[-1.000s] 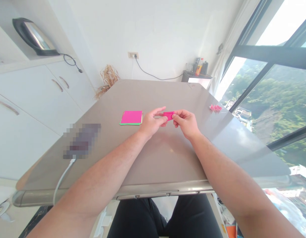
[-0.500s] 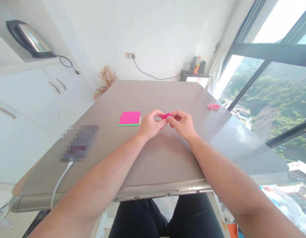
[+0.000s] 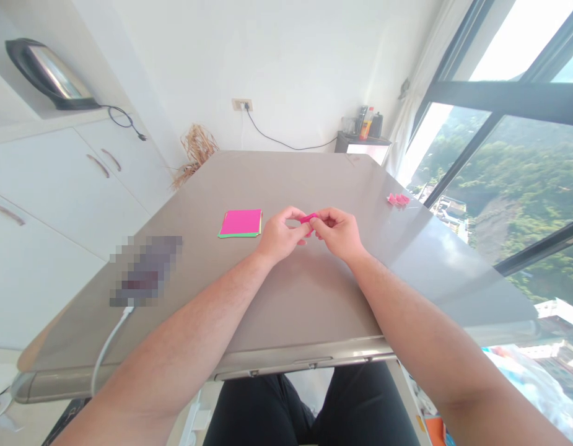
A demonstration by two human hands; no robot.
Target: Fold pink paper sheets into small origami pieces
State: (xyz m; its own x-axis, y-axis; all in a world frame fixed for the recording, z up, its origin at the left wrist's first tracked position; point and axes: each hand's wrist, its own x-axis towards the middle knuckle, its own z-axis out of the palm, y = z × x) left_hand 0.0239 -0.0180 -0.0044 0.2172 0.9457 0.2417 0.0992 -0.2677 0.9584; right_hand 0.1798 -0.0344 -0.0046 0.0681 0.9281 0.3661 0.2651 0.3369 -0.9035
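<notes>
A small folded piece of bright pink paper [image 3: 307,218] is pinched between my two hands, above the middle of the table. My left hand [image 3: 282,234] is closed on its left end, thumb and fingers pressed together. My right hand [image 3: 336,231] grips the right end, with the thumb on top and the other fingers curled beneath. Part of the paper is hidden by my fingers. Left of my left hand lies a stack of square coloured paper [image 3: 241,222], pink on top with green showing at its lower edge.
Small folded pink pieces [image 3: 398,199] lie near the table's right edge by the window. At the left, a blurred-out dark object [image 3: 147,269] has a white cable [image 3: 104,347] running over the front edge. The grey table [image 3: 286,179] reaches toward the wall.
The pink paper has tilted and changed shape slightly between my fingers. Both hands keep their hold in nearly the same place. The whole view has shifted a little.
</notes>
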